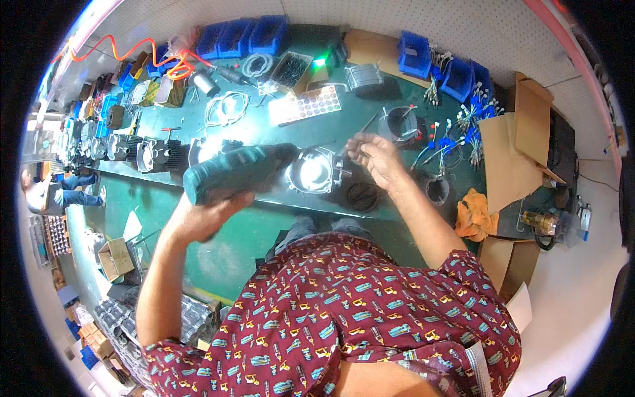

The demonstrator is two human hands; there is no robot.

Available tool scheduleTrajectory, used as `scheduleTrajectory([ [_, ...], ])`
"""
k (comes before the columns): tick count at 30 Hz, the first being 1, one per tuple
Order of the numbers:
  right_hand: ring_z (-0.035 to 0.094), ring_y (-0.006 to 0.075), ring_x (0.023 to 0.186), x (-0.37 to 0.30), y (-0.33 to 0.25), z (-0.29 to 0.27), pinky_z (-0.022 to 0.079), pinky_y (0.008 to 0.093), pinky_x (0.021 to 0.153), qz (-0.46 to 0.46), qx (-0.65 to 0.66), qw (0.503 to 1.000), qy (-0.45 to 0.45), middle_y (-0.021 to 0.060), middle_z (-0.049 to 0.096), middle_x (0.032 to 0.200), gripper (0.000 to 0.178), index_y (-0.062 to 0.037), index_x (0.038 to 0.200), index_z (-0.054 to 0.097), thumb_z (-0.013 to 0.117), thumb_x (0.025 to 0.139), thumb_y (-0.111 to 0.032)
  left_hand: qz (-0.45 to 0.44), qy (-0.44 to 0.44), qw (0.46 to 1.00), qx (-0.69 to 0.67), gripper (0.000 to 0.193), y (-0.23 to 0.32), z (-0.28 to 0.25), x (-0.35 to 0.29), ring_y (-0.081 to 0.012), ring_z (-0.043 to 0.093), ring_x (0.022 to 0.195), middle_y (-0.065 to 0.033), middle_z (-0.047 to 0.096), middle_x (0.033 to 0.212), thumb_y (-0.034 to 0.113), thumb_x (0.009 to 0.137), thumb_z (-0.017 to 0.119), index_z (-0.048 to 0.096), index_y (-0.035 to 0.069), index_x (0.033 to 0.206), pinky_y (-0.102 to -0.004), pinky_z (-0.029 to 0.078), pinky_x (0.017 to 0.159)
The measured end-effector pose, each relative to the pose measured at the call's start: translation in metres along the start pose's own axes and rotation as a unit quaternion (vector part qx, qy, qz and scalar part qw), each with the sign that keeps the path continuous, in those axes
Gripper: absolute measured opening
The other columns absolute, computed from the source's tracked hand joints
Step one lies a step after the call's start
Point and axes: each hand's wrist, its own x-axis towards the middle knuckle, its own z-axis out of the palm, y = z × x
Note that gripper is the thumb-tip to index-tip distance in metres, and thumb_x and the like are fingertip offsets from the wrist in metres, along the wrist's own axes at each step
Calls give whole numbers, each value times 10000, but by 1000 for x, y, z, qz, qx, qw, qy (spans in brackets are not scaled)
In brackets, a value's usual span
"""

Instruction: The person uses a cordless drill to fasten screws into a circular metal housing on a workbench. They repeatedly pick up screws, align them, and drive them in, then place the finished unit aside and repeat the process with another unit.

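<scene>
A dark teal cordless drill (231, 171) lies across my left hand (215, 215), whose fingers are wrapped round it and partly hidden beneath it. The drill is somewhat blurred, its nose pointing right. Just beyond that nose, a brightly lit metal motor housing (311, 172) stands on the bench near its front edge. My right hand (376, 159) is above the bench to the right of the housing, with fingertips pinched together. Whatever is between those fingertips is too small to make out. A thin rod (369, 124) shows just beyond them.
Several finned motor housings (155, 155) line the bench at left. Behind are a sticker sheet (311, 106), a screw box (291, 69) and blue bins (268, 34). An open housing (400, 124), wire bundles (473, 135), an orange cloth (476, 215) and cardboard (506, 162) are rightward. Another person (49, 192) sits far left.
</scene>
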Motion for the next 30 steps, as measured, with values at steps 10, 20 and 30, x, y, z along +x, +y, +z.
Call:
scheduleTrajectory([
  [10, 673, 122, 753, -4, -25, 52, 571, 238, 648, 12, -84, 994, -62, 77, 695, 895, 131, -49, 1018, 631, 674, 945, -150, -72, 127, 970, -196, 298, -64, 42, -43, -141, 626, 764, -48, 664, 969, 148, 875, 737, 631, 39, 1131, -301, 521, 694],
  [20, 659, 102, 807, 0, -27, 70, 563, 213, 686, 27, -70, 983, -165, 74, 699, 994, 227, -16, 1159, 671, 650, 948, -99, -55, 151, 948, -276, 304, -74, 39, -56, -144, 630, 740, -50, 680, 955, 157, 876, 765, 641, 42, 1129, -299, 522, 660],
  [30, 661, 81, 782, 1, -32, 73, 562, 208, 679, 22, -123, 973, -194, 56, 713, 966, 240, -11, 1172, 669, 648, 950, -101, -74, 142, 943, -291, 324, -87, 36, -69, -149, 640, 747, -71, 683, 991, 157, 877, 761, 634, 30, 1146, -306, 531, 684],
])
